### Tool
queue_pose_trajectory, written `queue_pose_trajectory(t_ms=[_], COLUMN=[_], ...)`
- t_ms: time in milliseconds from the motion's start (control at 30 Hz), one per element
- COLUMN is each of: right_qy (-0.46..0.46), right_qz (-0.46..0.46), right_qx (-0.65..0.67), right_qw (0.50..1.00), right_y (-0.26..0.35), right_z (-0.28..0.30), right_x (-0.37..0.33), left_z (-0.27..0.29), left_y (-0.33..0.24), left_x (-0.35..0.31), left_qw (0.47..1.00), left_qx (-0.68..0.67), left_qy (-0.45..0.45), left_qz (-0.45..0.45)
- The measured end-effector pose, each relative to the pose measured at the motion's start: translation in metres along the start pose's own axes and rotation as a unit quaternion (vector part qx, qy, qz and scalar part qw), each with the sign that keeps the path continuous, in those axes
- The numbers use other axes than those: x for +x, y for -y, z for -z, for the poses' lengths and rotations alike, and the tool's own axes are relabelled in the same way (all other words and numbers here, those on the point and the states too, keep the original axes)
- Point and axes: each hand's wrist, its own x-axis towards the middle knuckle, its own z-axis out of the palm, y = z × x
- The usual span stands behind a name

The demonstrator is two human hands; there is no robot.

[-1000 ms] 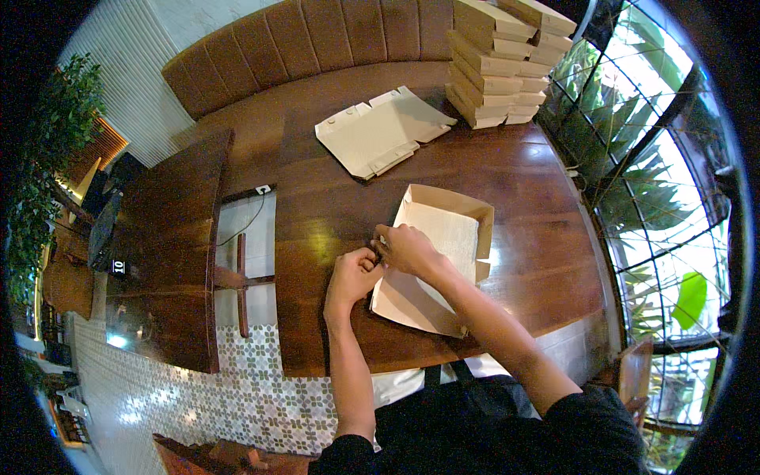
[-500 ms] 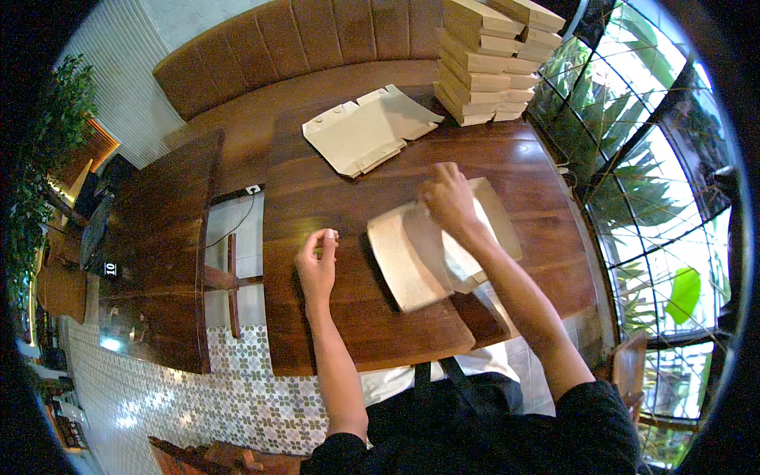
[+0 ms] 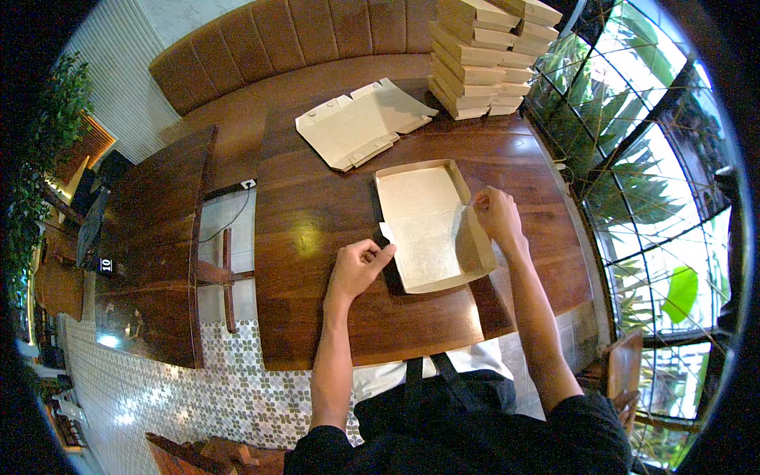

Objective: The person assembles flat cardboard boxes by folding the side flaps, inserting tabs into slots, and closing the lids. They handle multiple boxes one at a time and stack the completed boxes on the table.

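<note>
A shallow brown cardboard box (image 3: 427, 229) lies open-topped on the wooden table in front of me, its walls folded up and its pale inside showing. A small flap sticks out from its left side. My left hand (image 3: 360, 271) is beside that left wall, fingers loosely curled and thumb near the edge, with nothing visible in it. At the right wall, my right hand (image 3: 499, 215) pinches the box's edge between thumb and fingers. Farther back lies an unfolded flat cardboard box blank (image 3: 360, 123).
Several folded cardboard boxes (image 3: 491, 63) form a tall stack at the table's back right. Behind the wooden table (image 3: 301, 317) runs a brown padded bench (image 3: 317, 39). A second table (image 3: 150, 261) stands to the left across a gap. A gridded window (image 3: 657, 174) is at right.
The box has turned and now lies with its open inside facing up. My right hand has moved down and right to its right wall; my left hand has come right to its left side.
</note>
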Motion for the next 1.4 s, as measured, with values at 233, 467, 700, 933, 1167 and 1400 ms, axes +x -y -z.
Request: queue_pose_trajectory(t_ms=[233, 467, 700, 933, 1167, 1400], right_qy=[0.13, 0.328, 0.227, 0.065, 0.107, 0.103], right_qz=[0.042, 0.176, 0.018, -0.101, -0.165, -0.134], right_qx=[0.209, 0.041, 0.24, 0.398, 0.407, 0.418], right_qw=[0.968, 0.927, 0.944, 0.91, 0.892, 0.893], right_y=[0.109, 0.161, 0.13, 0.155, 0.157, 0.15], right_z=[0.011, -0.045, -0.022, -0.018, -0.033, -0.037], right_x=[0.001, 0.044, 0.025, -0.046, -0.059, -0.062], left_z=[-0.017, -0.015, -0.019, -0.019, -0.026, -0.029], left_y=[-0.021, 0.003, 0.006, -0.017, -0.003, -0.005], left_x=[-0.003, 0.0, 0.005, -0.002, 0.005, 0.005], left_qw=[0.995, 0.998, 0.985, 0.964, 0.958, 0.924], left_qx=[0.1, -0.045, -0.143, -0.234, -0.261, -0.334], left_qy=[-0.031, -0.012, -0.075, -0.075, -0.092, -0.085], left_qz=[-0.006, 0.038, 0.057, 0.105, 0.081, 0.165])
